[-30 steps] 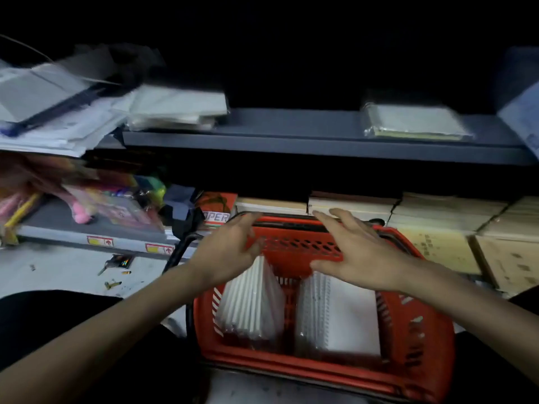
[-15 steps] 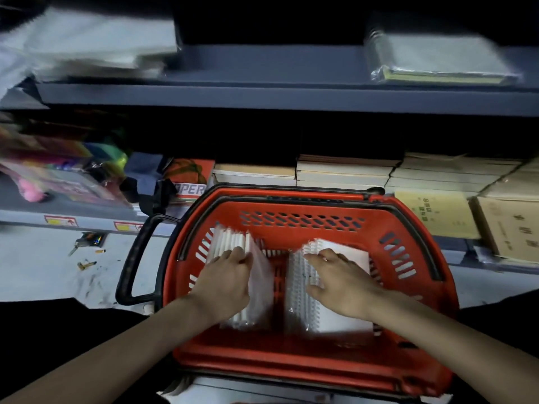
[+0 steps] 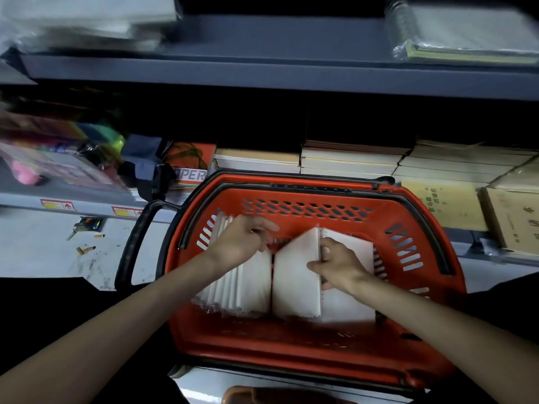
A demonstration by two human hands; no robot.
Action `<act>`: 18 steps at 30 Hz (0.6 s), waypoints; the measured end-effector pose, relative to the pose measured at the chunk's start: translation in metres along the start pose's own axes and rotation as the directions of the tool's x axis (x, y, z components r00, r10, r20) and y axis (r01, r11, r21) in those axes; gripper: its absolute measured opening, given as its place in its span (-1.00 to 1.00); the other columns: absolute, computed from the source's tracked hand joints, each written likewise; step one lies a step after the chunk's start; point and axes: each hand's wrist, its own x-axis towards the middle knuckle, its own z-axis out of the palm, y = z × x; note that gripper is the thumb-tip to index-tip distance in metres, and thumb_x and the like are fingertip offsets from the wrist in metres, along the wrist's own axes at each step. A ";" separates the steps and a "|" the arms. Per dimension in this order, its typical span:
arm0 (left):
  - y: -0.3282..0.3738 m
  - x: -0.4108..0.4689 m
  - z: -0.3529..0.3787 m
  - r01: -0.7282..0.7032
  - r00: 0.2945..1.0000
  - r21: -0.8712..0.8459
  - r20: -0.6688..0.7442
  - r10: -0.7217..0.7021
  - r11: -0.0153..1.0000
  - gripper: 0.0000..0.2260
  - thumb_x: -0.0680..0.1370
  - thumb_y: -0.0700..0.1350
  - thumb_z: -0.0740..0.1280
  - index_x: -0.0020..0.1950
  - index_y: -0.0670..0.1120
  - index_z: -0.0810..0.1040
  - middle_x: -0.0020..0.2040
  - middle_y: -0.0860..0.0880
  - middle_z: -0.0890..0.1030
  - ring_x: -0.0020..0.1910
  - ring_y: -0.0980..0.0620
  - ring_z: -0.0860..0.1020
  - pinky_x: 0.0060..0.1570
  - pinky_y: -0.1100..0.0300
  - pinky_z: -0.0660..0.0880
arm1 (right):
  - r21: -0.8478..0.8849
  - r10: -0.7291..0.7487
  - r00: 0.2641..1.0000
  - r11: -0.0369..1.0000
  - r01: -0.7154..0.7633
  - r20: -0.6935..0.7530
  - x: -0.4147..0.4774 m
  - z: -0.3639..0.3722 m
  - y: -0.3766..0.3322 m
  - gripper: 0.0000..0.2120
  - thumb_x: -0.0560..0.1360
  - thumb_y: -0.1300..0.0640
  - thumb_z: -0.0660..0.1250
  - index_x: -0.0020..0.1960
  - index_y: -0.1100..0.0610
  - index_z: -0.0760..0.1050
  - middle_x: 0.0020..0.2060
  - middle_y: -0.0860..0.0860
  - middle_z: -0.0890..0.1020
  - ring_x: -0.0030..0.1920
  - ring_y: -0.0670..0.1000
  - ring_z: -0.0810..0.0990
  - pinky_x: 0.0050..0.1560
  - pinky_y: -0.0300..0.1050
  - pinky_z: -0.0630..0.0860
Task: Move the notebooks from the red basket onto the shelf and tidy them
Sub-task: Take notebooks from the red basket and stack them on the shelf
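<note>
Notebooks stand in two white stacks inside the red basket (image 3: 306, 355). The left hand's (image 3: 243, 242) fingers curl round the top edges of the left stack (image 3: 248, 284), while the right hand (image 3: 339, 265) clamps the right stack (image 3: 294, 282) between thumb and fingers. Basket walls ring both stacks closely, and the gray shelf (image 3: 277, 48) above is partly bare. Both forearms reach in from below.

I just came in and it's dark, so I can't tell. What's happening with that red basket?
A person is reaching into a red basket full of white notebooks. Their left hand sits on top of the left bundle; how it grips is too blurred to tell. Their right hand has its fingers curled into the right bundle, parting it. Both bundles stand on edge inside the basket, and neither is on the grey shelf yet.
</note>
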 end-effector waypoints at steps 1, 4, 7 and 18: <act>-0.004 0.001 -0.001 0.003 1.000 -0.013 -0.006 -0.004 1.000 -0.66 0.58 -0.38 0.22 0.09 -0.05 0.71 -0.15 -0.02 0.71 -0.19 0.02 0.64 0.02 0.40 0.49 | 0.017 0.000 1.000 1.000 0.000 -0.002 0.001 -0.001 0.002 -0.75 0.51 0.21 0.46 0.17 0.09 0.55 -0.05 0.12 0.68 -0.09 0.14 0.73 -0.16 0.15 0.72; -0.010 0.002 -0.006 0.030 0.999 0.000 -0.042 -0.030 1.000 -0.76 0.57 -0.18 0.30 0.01 0.08 0.72 -0.15 0.04 0.75 -0.21 0.14 0.68 0.23 0.08 0.43 | 0.053 -0.039 0.999 0.998 0.040 -0.008 -0.001 -0.006 -0.002 -0.75 0.49 0.26 0.46 0.16 0.13 0.63 -0.07 0.16 0.72 -0.09 0.14 0.74 -0.12 0.16 0.72; -0.007 -0.001 -0.015 0.047 0.994 -0.055 -0.095 -0.052 0.997 -0.78 0.68 -0.27 0.26 0.09 -0.13 0.72 -0.08 -0.11 0.72 -0.26 0.08 0.63 -0.30 0.39 0.47 | 0.115 -0.125 0.991 0.985 0.129 -0.042 -0.012 -0.020 -0.017 -0.73 0.49 0.30 0.43 0.11 0.03 0.69 -0.10 0.19 0.74 -0.09 0.21 0.74 -0.09 0.16 0.70; -0.021 -0.017 -0.040 0.079 0.972 -0.146 -0.207 -0.108 0.986 -0.84 0.68 -0.09 0.34 0.22 -0.08 0.65 0.04 -0.09 0.70 0.06 -0.06 0.68 -0.04 0.14 0.58 | 0.382 -0.337 0.939 0.861 0.335 -0.064 -0.070 -0.098 -0.037 -0.60 0.59 0.31 0.36 0.33 -0.05 0.60 -0.03 0.05 0.78 0.02 0.05 0.76 0.15 0.12 0.65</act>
